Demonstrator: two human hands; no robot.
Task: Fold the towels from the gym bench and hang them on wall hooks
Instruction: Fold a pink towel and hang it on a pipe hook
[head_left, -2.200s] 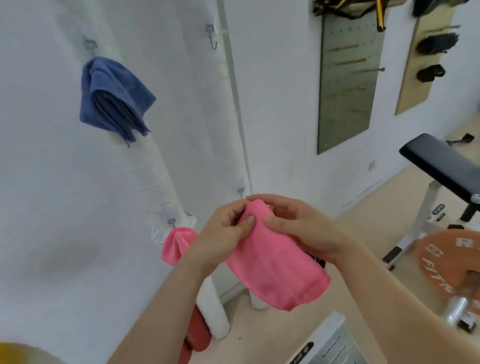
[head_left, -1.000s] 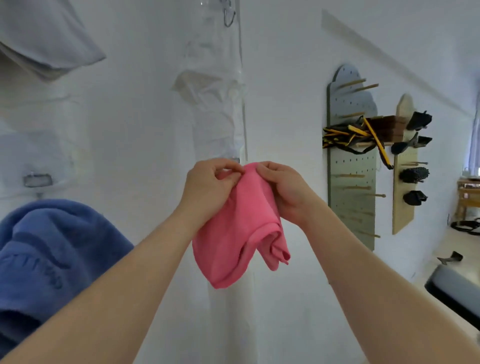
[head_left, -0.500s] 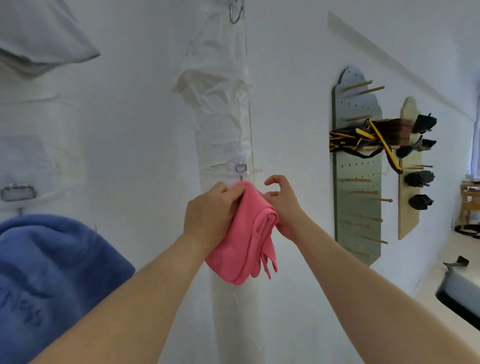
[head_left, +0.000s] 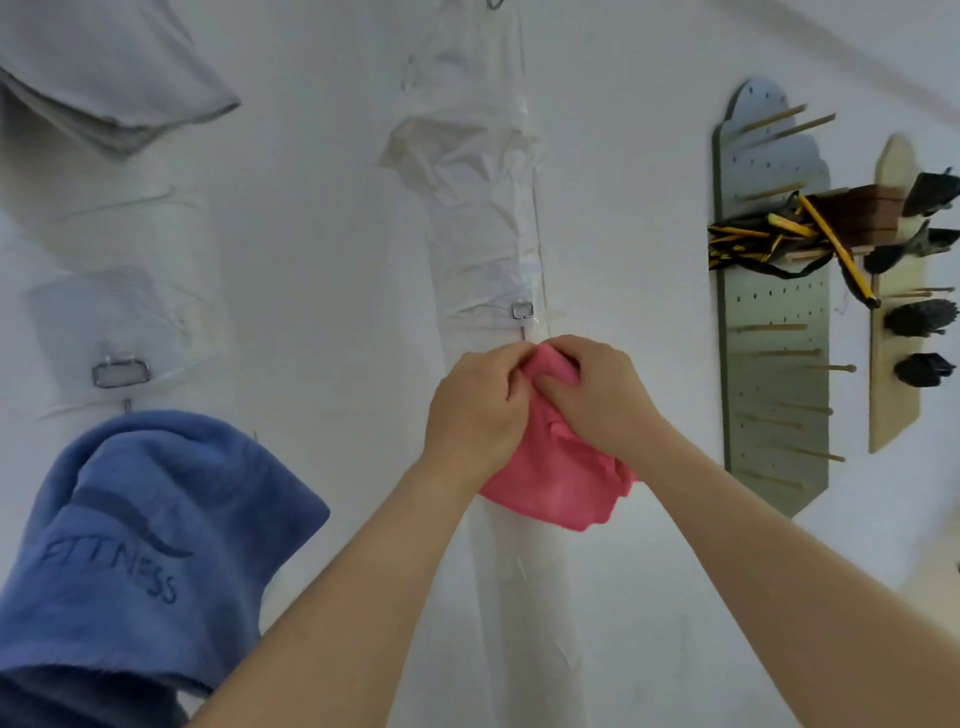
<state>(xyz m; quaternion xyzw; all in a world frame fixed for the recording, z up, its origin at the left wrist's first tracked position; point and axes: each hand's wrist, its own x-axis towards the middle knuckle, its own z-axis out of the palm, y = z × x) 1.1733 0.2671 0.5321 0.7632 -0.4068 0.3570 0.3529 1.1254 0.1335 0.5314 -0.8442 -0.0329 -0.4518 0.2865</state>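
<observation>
Newly, the right hand (head_left: 597, 395) grips the pink towel (head_left: 556, 488) beside the left hand (head_left: 478, 410).

One word can be read from where I stand — FITNESS, in dark blue capitals on the blue towel (head_left: 208, 467) hanging at my lower left. The letters slant down toward the right across the cloth, the first ones fainter than the last. Just above the word sweeps a dark curved stroke (head_left: 150, 535) — a logo mark, not a letter. Its shade is only a little darker than the towel itself.
</observation>
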